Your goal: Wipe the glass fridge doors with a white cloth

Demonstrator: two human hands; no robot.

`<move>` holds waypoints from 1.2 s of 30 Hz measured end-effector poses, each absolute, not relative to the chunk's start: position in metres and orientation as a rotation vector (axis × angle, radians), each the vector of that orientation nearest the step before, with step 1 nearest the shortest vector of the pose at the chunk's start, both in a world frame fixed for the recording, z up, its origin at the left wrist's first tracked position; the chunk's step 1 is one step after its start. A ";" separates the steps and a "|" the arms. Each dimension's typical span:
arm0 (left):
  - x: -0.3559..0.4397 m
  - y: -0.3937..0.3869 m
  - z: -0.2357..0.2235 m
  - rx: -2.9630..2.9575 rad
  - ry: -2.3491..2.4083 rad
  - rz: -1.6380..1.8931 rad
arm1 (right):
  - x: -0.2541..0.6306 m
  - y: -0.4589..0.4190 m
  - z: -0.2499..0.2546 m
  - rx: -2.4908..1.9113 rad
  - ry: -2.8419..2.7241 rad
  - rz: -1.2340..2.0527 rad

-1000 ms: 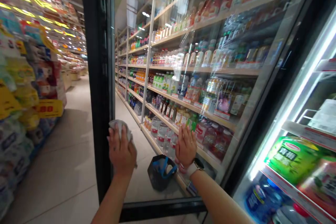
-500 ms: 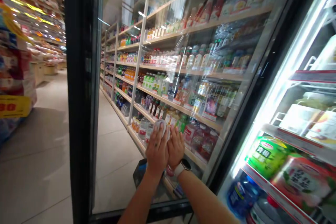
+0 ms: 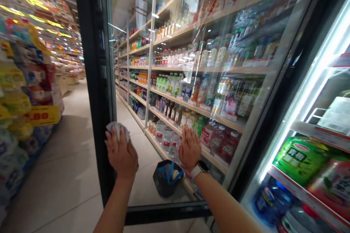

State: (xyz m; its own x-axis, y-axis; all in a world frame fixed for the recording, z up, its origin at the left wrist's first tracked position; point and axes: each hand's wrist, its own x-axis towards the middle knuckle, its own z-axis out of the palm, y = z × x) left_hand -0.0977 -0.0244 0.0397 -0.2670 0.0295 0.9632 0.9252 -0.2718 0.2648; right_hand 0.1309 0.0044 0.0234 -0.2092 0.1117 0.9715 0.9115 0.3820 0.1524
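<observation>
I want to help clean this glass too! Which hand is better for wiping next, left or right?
Probably the left hand. It holds the white cloth against the glass door. The right hand has no cloth and is pressed flat on the glass, with a watch on its wrist.

the left hand point(image 3: 121, 154) presses a crumpled pale grey cloth point(image 3: 118, 130) flat against the glass door point(image 3: 142, 185) of a refrigerated case, just beside the door's upright black frame point(image 3: 94, 80). a corner of the cloth shows above the fingers. the right hand point(image 3: 190, 149) rests open on the same pane, fingers spread, holding nothing, well apart from the left.
</observation>
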 end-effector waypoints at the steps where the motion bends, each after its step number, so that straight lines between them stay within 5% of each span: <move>1: -0.090 -0.025 0.042 -1.275 -1.258 -1.653 | 0.131 0.005 0.023 -0.930 -1.609 -0.972; 11: 0.038 -0.017 0.041 -1.752 -0.853 -1.598 | 0.135 0.012 0.022 -0.861 -1.598 -1.023; 19: -0.017 -0.009 0.035 -1.632 -0.887 -1.406 | 0.128 0.007 0.029 -0.916 -1.589 -1.045; 27: -0.113 -0.018 0.017 -1.426 -1.140 -1.587 | 0.123 0.010 0.026 -0.913 -1.608 -0.955; 36: -0.005 -0.007 0.023 -1.510 -1.083 -1.712 | 0.123 0.014 0.022 -0.941 -1.599 -1.009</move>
State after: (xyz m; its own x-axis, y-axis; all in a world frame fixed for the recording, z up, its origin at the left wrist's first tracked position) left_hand -0.0050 -0.0068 0.0225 -0.1682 0.0749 0.9829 0.8561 -0.4833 0.1833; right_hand 0.1231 0.0138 0.0223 -0.2145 0.1015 0.9714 0.9205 0.3537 0.1663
